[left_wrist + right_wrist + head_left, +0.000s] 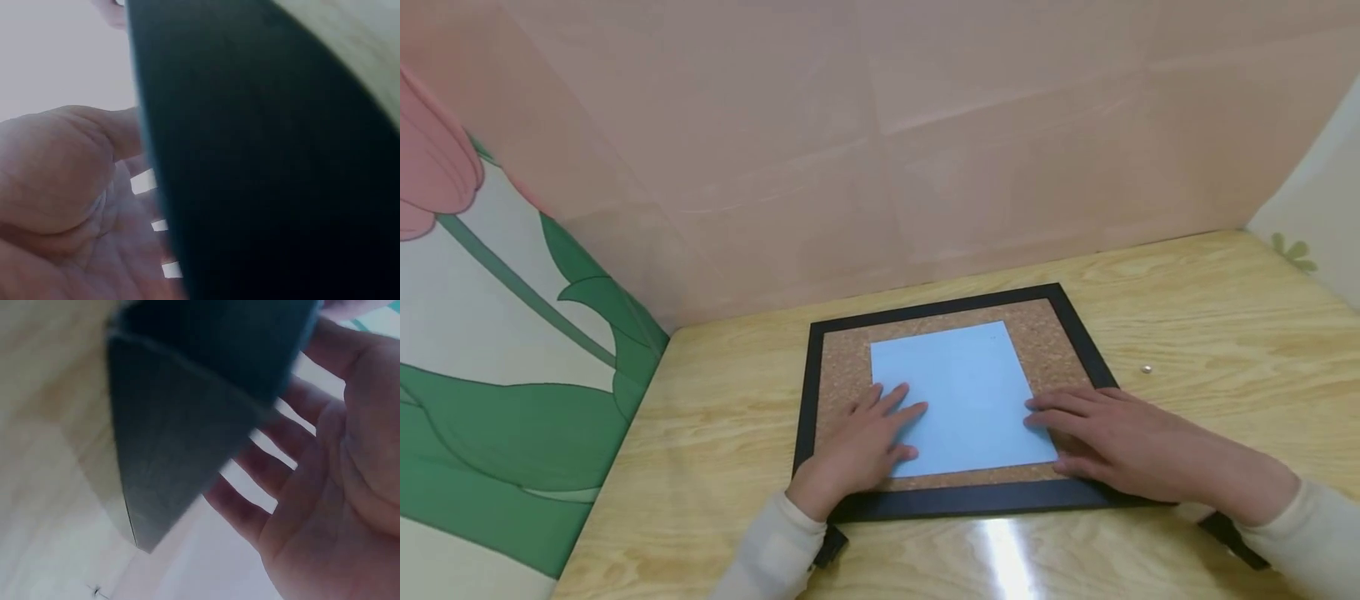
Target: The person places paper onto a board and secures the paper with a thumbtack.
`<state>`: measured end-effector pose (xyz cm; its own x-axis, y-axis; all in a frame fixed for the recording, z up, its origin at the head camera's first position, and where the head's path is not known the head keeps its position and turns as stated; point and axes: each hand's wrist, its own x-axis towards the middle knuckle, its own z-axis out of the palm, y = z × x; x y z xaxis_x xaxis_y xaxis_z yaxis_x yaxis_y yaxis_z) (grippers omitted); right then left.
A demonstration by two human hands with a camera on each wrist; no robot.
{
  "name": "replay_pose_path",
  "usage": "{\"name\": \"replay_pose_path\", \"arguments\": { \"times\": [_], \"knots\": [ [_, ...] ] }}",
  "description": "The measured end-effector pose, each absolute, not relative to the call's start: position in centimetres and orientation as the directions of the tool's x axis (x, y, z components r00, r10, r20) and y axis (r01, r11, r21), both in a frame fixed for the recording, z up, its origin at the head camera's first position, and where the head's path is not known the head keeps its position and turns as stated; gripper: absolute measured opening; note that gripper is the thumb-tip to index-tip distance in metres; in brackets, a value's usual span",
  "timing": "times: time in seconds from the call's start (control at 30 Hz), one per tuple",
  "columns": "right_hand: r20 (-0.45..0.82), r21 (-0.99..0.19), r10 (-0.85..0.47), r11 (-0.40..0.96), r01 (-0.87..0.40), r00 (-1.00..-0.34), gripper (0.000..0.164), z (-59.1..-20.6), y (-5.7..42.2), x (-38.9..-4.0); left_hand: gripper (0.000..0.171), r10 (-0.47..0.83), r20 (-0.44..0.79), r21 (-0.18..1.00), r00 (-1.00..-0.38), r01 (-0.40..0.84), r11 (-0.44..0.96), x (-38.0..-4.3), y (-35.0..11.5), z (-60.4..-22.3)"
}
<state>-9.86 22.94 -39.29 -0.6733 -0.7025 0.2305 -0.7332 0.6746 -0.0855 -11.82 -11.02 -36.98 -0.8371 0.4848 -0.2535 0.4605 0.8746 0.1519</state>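
A light blue sheet of paper (958,383) lies on a cork board (1036,327) with a black frame (936,308). My left hand (859,442) rests on the lower left edge of the sheet, its fingers spread and straight. At the sheet's lower right edge, my right hand (1112,437) touches the paper with its fingertips, its palm over the frame. In the left wrist view the dark frame (250,156) hides the fingertips of the left hand (69,187). The right wrist view shows the frame's corner (181,425) in front of the extended fingers of the right hand (312,475).
A small shiny object (1146,368) lies on the wooden table (1210,333) to the right of the board. A pinkish covering (880,150) hangs behind the table, and a tulip-patterned panel (512,333) borders its left side.
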Motion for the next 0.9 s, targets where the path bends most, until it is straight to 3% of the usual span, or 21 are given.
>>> {"name": "replay_pose_path", "arguments": {
  "times": [0.17,0.33,0.43,0.73,0.9],
  "knots": [
    [0.166,-0.171,-0.706,0.667,-0.725,-0.689,0.051,-38.0,25.1,-11.2,0.065,0.487,-0.268,0.206,-0.832,0.444,0.872,-11.8,-11.2,-37.0],
    [0.09,-0.285,-0.53,0.798,-0.532,-0.843,0.044,-37.7,29.5,-13.9,0.071,0.487,-0.282,0.231,-0.827,0.434,0.871,-11.8,-11.3,-36.9],
    [0.035,-0.31,-0.436,0.851,-0.425,-0.899,0.038,-38.4,31.8,-14.9,0.072,0.486,-0.284,0.236,-0.827,0.43,0.871,-11.8,-11.2,-36.9],
    [0.129,-0.334,-0.414,0.837,-0.432,-0.901,0.027,-40.4,34.8,-16.6,0.072,0.481,-0.278,0.227,-0.831,0.43,0.874,-11.8,-11.2,-37.2],
    [0.018,-0.384,-0.333,0.868,-0.314,-0.943,0.014,-40.7,36.2,-17.1,0.072,0.481,-0.27,0.213,-0.834,0.435,0.875,-11.7,-11.1,-37.1]
  ]
}}
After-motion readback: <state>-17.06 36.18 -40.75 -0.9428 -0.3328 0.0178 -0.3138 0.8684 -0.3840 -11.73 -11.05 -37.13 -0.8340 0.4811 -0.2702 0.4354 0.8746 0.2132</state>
